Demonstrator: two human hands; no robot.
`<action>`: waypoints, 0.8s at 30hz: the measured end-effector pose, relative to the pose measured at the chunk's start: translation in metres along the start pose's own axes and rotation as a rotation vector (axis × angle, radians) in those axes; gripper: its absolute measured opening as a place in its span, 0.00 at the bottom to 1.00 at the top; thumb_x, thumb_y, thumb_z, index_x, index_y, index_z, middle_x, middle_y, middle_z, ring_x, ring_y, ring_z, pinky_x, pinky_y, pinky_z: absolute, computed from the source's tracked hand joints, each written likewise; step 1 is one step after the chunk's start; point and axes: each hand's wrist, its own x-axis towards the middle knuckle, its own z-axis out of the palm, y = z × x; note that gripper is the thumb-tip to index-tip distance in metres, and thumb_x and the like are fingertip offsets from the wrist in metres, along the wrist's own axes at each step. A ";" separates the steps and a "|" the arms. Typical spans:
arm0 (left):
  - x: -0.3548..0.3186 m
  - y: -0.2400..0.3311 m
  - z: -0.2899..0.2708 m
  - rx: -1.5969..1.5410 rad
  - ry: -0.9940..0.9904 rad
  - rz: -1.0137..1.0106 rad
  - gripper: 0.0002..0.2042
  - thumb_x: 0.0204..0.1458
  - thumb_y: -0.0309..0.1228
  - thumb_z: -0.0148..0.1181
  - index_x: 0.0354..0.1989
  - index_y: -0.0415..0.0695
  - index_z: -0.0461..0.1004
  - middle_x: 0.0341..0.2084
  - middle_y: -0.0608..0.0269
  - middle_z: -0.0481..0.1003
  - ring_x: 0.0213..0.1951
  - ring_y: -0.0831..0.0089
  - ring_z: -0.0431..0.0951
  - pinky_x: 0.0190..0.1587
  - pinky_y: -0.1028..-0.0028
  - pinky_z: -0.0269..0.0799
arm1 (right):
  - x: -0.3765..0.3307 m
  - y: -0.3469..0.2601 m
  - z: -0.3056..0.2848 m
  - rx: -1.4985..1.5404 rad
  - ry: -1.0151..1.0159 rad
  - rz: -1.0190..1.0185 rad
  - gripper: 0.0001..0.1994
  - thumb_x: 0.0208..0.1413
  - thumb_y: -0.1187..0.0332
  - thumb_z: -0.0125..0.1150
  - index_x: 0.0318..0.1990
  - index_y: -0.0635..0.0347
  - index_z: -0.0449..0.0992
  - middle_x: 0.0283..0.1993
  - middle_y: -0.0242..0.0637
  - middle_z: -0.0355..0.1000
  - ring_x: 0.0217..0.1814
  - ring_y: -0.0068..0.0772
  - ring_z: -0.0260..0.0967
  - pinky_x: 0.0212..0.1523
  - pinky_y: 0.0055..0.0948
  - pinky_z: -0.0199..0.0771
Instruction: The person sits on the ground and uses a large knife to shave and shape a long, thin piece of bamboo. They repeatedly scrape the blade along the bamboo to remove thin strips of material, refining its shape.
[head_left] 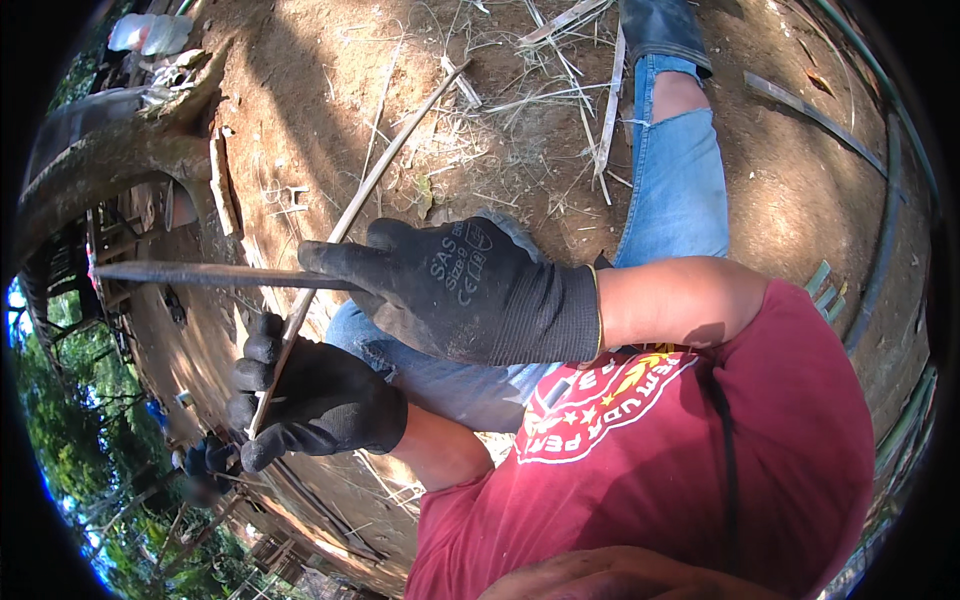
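the person's right hand (pixel 440 290), in a black glove, is reaching across from the right, its forearm lying nearly level and its wrist almost straight. its fingers are closing around a knife (pixel 205 276), the index finger stretching along toward the blade; the hand is hiding the handle. the left hand (pixel 335 400), also gloved in black, is sitting lower and nearer the body, palm seemingly turning up, fingers curling around a thin strip (pixel 385 168) near its lower end, with the thumb lying beside that end.

the strip is slanting up and away between the legs, well above the ground (pixel 310 110), looking long, narrow, pale brown and nearly straight, darkening toward the far tip. the dark blade is pointing left and crossing in front of it just above the left hand; whether they are touching, one cannot tell.
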 end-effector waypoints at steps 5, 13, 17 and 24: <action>-0.002 0.010 -0.005 -0.345 -0.148 -0.029 0.24 0.60 0.57 0.44 0.44 0.49 0.74 0.41 0.58 0.74 0.47 0.58 0.72 0.57 0.55 0.67 | -0.009 0.012 -0.005 -0.412 -0.039 -0.133 0.26 0.54 0.61 0.56 0.63 0.45 0.67 0.30 0.33 0.67 0.27 0.31 0.71 0.27 0.33 0.72; 0.001 0.009 -0.009 -0.137 -0.060 -0.055 0.22 0.55 0.57 0.52 0.42 0.49 0.74 0.40 0.61 0.75 0.47 0.59 0.72 0.57 0.53 0.67 | -0.020 0.121 0.021 -0.520 -0.028 0.105 0.12 0.57 0.62 0.52 0.47 0.53 0.73 0.28 0.36 0.73 0.28 0.36 0.75 0.25 0.38 0.73; 0.004 0.009 -0.026 -0.196 -0.151 -0.096 0.24 0.56 0.56 0.51 0.45 0.48 0.72 0.44 0.62 0.74 0.50 0.59 0.69 0.64 0.50 0.56 | -0.008 0.177 0.023 -0.486 -0.045 0.214 0.08 0.60 0.64 0.49 0.41 0.53 0.72 0.27 0.41 0.73 0.28 0.43 0.75 0.26 0.43 0.74; 0.000 0.015 0.000 -0.063 0.184 -0.070 0.20 0.52 0.54 0.57 0.38 0.49 0.76 0.36 0.64 0.75 0.46 0.63 0.72 0.60 0.54 0.63 | 0.002 0.285 0.029 -0.628 -0.043 0.173 0.07 0.60 0.65 0.47 0.40 0.54 0.72 0.26 0.41 0.75 0.29 0.44 0.76 0.26 0.44 0.74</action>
